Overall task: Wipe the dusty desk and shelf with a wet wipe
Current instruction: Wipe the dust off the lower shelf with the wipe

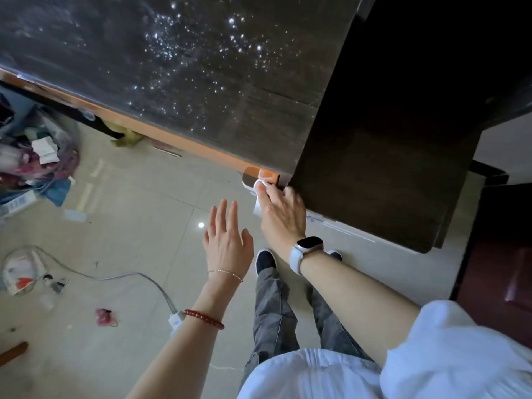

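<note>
Dusty dark desk [178, 82]; right hand [283, 217] presses crumpled wipe [260, 184].

The desk [178, 67] fills the upper left and middle of the view, its front edge running down toward the right. To its right stands the shelf [383, 156], its side panel meeting the desk's near corner. At that corner the right hand [280, 214] presses the wet wipe [260, 185] against the desk edge. The left hand [226, 240] hovers just left of the right hand, above the floor [129, 226]. On the floor at far left lies a bag of rubbish [34, 159]; nearer, a cable [115, 276] runs to a power strip [175, 321] beside the left forearm. Two feet [265, 260] stand below the hands.
</note>
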### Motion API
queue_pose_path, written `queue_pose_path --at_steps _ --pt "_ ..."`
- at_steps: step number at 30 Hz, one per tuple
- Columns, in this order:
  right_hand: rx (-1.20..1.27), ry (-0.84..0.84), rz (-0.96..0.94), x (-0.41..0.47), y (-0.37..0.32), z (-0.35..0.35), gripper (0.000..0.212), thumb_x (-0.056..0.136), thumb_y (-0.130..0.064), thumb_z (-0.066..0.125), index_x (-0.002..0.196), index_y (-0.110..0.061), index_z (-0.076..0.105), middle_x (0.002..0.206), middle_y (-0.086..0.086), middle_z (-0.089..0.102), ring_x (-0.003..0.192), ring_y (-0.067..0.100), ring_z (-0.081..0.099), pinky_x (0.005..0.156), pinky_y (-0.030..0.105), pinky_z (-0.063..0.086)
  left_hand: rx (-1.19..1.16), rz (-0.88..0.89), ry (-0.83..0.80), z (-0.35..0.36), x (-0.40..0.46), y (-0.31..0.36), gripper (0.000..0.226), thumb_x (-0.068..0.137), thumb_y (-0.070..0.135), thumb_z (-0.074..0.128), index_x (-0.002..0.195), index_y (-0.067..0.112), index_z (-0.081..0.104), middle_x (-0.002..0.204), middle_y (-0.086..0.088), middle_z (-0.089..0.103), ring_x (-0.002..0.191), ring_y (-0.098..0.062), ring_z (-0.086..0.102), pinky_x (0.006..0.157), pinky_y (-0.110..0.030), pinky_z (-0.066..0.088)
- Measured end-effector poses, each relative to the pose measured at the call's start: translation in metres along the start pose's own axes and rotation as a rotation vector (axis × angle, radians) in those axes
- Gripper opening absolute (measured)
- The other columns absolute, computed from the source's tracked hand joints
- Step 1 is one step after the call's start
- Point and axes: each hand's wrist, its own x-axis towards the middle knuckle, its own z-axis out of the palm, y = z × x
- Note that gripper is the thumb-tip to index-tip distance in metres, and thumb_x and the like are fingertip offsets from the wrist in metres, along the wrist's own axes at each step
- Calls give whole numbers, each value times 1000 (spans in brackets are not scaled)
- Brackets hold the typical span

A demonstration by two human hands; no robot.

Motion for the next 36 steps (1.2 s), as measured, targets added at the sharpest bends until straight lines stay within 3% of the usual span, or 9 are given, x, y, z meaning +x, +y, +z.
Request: queue_pose_path --at_steps 4,7,11,15,20,26,28,31,36 --pt "36 -56 74 -1 -21 2 45 82 -13 26 113 -9 58 114 6 64 83 19 67 53 23 48 44 13 -28 -20 8 -18 55 87 13 51 139 10 32 148 -14 28 138 -33 18 108 -50 22" --pt "155 -132 86 -8 -11 -3 46 91 -6 33 136 -16 34 142 6 38 113 26 53 71 35 49 4 82 -85 -25 8 -20 49 86 11 54 133 7 41 141 -19 37 129 -39 33 104 -49 30" --pt "202 -86 194 -34 31 -16 47 92 -9 39 135 -27 36 133 7 46 103 32 56 71 38 46 -112 189 -127 -18 1 4 40 85 6 56 124 2 50 126 -21 50 114 -38 48 98 -43 39" --pt "239 -20 429 -69 94 -28 48 89 -9 44 130 -34 44 122 5 55 96 28 59 71 34 47 -102 331 -200 -2 -7 50 40 91 15 49 130 10 45 132 -12 48 120 -28 44 102 -37 37" --pt "585 22 503 -80 140 -49 36 90 -1 47 122 -15 57 104 2 48 98 20 55 82 12 37 -26 498 -297 29 -13 111 44 91 18 49 135 14 40 136 -11 45 124 -27 42 104 -37 37" --pt "859 26 580 -83 182 -58 36 94 -2 39 127 -10 51 116 8 60 106 15 56 95 25 44 331 643 -190 63 -16 155 52 76 38 66 123 17 55 130 -6 55 116 -31 53 86 -47 48" --pt "845 120 558 -91 198 -58 38 92 3 38 125 -8 52 114 11 59 101 17 58 94 33 48 485 709 -167 70 -16 164 51 77 41 61 121 15 57 135 -3 51 125 -25 47 92 -47 44" --pt "613 216 474 -105 219 -56 40 87 0 36 123 -4 54 117 16 57 107 27 54 94 19 38 526 719 -98 78 5 164 49 89 30 35 129 5 47 140 -9 44 133 -24 32 107 -47 19" --pt "254 43 207 -115 244 -39 50 80 -3 38 128 -6 49 141 13 42 133 31 33 110 41 16 434 522 -53 87 39 196 51 97 24 24 144 6 12 154 -11 11 142 -23 6 113 -43 -1"
